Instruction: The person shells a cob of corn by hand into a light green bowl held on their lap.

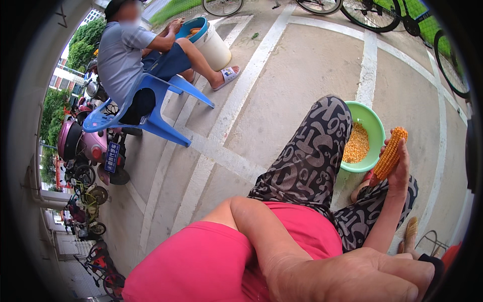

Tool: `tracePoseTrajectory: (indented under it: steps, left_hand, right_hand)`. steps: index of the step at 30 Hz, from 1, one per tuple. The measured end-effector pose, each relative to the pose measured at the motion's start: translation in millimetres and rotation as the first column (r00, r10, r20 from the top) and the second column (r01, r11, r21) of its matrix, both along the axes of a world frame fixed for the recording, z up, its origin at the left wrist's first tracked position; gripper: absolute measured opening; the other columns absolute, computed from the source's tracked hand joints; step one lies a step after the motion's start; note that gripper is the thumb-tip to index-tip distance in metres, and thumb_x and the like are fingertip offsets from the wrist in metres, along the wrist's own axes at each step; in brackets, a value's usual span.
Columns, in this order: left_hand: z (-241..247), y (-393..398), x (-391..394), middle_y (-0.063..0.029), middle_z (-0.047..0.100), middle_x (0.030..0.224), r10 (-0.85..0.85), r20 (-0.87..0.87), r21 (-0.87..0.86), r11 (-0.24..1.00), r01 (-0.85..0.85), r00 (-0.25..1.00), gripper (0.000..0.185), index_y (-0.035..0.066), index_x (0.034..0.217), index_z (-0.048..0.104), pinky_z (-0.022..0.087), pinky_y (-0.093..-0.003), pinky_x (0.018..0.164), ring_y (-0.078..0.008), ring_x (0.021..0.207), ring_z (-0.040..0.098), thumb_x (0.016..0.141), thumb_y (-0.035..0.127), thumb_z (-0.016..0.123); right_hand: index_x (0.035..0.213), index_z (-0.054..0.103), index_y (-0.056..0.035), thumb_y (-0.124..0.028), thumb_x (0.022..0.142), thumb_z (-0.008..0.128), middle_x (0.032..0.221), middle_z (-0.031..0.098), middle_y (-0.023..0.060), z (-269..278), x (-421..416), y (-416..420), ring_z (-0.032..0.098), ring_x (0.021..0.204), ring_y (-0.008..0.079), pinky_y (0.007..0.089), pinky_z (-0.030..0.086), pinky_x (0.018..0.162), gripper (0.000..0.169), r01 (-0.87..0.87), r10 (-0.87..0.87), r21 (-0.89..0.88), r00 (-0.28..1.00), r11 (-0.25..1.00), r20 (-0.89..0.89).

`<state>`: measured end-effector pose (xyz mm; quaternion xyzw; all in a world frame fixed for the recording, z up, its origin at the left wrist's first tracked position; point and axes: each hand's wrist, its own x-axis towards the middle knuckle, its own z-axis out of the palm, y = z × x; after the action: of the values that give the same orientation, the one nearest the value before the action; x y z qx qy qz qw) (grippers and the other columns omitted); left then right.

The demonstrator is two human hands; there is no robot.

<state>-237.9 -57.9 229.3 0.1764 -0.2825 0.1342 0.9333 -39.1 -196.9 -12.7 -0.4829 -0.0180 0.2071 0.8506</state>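
My right hand (pixel 400 170) grips an ear of corn (pixel 392 153) with its orange kernels still on, holding it tilted above my right leg, close to the bowl. Loose kernels (pixel 356 145) lie in a light green plastic bowl (pixel 377 124) on the ground, partly hidden behind my left knee. My left hand (pixel 351 277) is raised very near the camera at the bottom, the back of it showing. Its fingers bend towards the lower right, their tips partly cut off, so whether it holds anything is hidden.
At upper left a person sits on a blue plastic chair (pixel 162 113), hands over a blue basket (pixel 203 26) with corn on a white bucket (pixel 215 49). A pink scooter (pixel 90 141) and several bicycles stand around. Another person's shod foot (pixel 410 232) shows at lower right.
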Motion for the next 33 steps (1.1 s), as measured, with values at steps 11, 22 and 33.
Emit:
tracePoseTrajectory:
  steps: [11, 22, 33]
  left_hand:
    - [-1, 32, 2, -0.0063, 0.06, 0.081, -0.212, -0.12, 0.306, 0.921, 0.239, 0.97, 0.017, 0.006, 0.073, 0.059, 0.045, -0.0309, 0.075, -0.0161, 0.069, 0.058, 0.089, 0.012, 0.06]
    - [13, 43, 2, -0.0019, 0.06, 0.084, -0.223, -0.161, 0.385, 0.883, 0.269, 0.961, 0.022, 0.014, 0.069, 0.052, 0.044, -0.0319, 0.083, -0.0123, 0.068, 0.058, 0.088, 0.004, 0.055]
    - [-1, 46, -3, -0.0048, 0.059, 0.078, -0.149, -0.122, 0.391, 0.902, 0.186, 0.981, 0.019, 0.008, 0.071, 0.055, 0.045, -0.0324, 0.072, -0.0155, 0.065, 0.058, 0.088, 0.011, 0.06]
  right_hand:
    - [0.114, 0.055, -0.0036, -0.039, 0.09, 0.066, 0.092, 0.064, 0.0074, 6, -1, 7, 0.063, 0.077, 0.0153, 0.0287, 0.053, 0.068, 0.044, 0.055, -0.055, -0.028, 0.998, 0.998, -0.005]
    - [0.115, 0.055, -0.0047, -0.043, 0.088, 0.068, 0.093, 0.065, 0.0092, 12, -2, 9, 0.065, 0.078, 0.0175, 0.0298, 0.054, 0.071, 0.049, 0.071, -0.069, -0.069, 0.997, 0.995, 0.034]
    - [0.117, 0.056, -0.0043, -0.045, 0.089, 0.065, 0.095, 0.065, 0.0093, 0, 2, -1, 0.065, 0.079, 0.017, 0.0308, 0.055, 0.068, 0.05, 0.075, -0.074, -0.053, 0.997, 0.996, 0.014]
